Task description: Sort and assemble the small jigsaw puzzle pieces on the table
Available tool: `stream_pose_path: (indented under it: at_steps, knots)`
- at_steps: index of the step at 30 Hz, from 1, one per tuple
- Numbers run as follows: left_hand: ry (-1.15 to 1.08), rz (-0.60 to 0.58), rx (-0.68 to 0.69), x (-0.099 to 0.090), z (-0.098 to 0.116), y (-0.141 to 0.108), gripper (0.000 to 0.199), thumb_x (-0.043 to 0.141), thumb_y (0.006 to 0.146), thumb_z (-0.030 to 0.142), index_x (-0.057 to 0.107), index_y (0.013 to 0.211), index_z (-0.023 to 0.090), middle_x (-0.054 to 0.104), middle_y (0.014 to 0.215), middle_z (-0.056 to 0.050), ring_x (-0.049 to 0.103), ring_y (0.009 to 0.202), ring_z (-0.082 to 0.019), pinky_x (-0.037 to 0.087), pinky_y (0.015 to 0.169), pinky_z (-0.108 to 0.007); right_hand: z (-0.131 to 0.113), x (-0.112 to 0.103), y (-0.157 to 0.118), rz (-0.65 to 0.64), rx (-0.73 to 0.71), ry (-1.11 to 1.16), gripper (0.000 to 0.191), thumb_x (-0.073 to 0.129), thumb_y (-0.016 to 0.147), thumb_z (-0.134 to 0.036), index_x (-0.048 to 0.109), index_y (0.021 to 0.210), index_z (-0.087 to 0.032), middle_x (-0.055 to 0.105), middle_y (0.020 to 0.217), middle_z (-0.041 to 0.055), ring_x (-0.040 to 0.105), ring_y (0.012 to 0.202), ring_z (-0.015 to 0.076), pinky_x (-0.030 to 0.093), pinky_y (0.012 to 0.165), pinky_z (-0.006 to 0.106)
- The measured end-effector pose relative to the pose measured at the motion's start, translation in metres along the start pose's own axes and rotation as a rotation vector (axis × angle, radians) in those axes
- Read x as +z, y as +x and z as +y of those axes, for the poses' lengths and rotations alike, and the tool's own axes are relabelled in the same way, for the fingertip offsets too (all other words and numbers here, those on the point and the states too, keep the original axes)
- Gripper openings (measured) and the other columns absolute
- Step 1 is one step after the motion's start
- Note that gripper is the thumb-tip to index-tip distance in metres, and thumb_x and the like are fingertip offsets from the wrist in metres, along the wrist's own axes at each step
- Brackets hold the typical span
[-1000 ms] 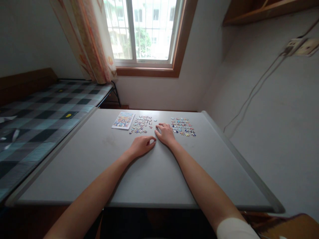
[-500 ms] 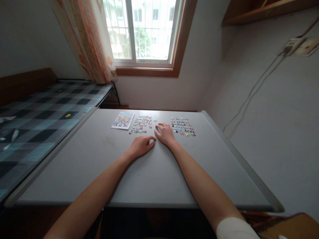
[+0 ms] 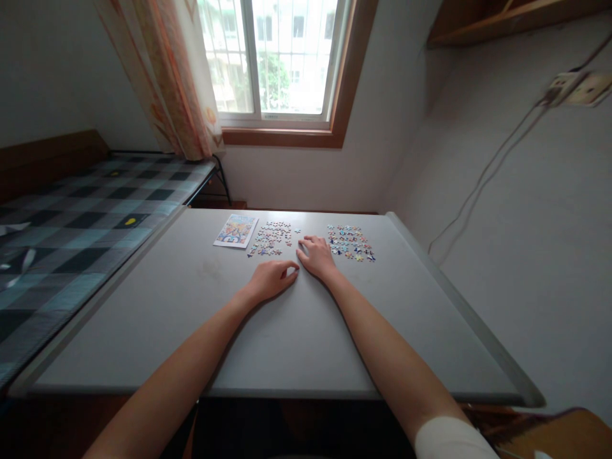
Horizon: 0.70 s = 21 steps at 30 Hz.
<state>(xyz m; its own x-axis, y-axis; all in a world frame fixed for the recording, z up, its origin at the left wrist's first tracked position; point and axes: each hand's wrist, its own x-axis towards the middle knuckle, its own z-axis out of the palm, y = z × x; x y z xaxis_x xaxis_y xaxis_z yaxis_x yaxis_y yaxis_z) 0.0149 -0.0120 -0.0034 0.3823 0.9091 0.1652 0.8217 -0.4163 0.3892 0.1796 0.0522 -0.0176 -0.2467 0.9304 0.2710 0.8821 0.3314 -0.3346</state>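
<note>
My left hand [image 3: 271, 279] rests on the white tabletop [image 3: 296, 344], thumb and forefinger closed in a pinch. Whatever may be between those fingertips is too small to make out. Just right of it, my right hand [image 3: 316, 256] lies on the table with fingers apart, and nothing shows in it. Loose jigsaw pieces [image 3: 273, 238] form a group beyond my left hand. A second group of jigsaw pieces [image 3: 351, 243] lies close along the right side of my right hand. One lone jigsaw piece [image 3: 297, 231] sits between the groups, past my right fingertips.
A colourful picture sheet [image 3: 236, 231] lies at the table's far left, beside the left group. Left of the table stands a bed with a checked cover [image 3: 143, 191]. A wall with a hanging cable [image 3: 478, 185] is on the right. Ahead is a window [image 3: 296, 70].
</note>
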Motion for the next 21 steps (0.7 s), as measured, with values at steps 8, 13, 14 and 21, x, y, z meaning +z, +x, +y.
stream_pose_path:
  at_steps: [8,13,14,21]
  knots:
    - [0.005,-0.004,0.003,-0.0001,-0.0003,0.0002,0.031,0.046,0.086,0.041,0.067,0.105,0.029,0.063,0.068,0.002,0.053,0.060,-0.012,0.034,0.057,-0.022,-0.0002,0.0005,0.0008,0.005,-0.011,-0.001,0.039,0.045,0.087,-0.041,0.061,0.118,-0.023,0.053,0.127,0.0074,0.042,0.113,0.0259,0.034,0.095,0.040]
    - [-0.001,-0.006,-0.001,-0.0007,0.0004,0.0000,0.031,0.046,0.086,0.041,0.067,0.105,0.028,0.063,0.068,0.002,0.053,0.061,-0.011,0.034,0.058,-0.022,-0.0004,0.0001,0.0009,-0.009,-0.001,-0.007,0.039,0.045,0.087,-0.041,0.060,0.119,-0.023,0.052,0.129,0.0076,0.042,0.114,0.0260,0.033,0.096,0.040]
    - [-0.001,-0.008,-0.002,-0.0007,0.0004,0.0001,0.031,0.046,0.086,0.041,0.067,0.105,0.028,0.063,0.068,0.002,0.053,0.060,-0.011,0.034,0.057,-0.022,-0.0003,0.0001,0.0009,-0.009,-0.001,-0.007,0.039,0.045,0.087,-0.041,0.060,0.119,-0.023,0.052,0.129,0.0075,0.042,0.114,0.0259,0.033,0.096,0.040]
    - [0.001,-0.007,0.002,-0.0015,0.0009,0.0001,0.031,0.045,0.086,0.042,0.066,0.105,0.028,0.063,0.067,0.001,0.053,0.060,-0.012,0.033,0.057,-0.022,-0.0006,-0.0001,0.0006,-0.004,-0.005,-0.010,0.039,0.045,0.087,-0.041,0.060,0.118,-0.023,0.052,0.128,0.0069,0.042,0.114,0.0256,0.033,0.096,0.039]
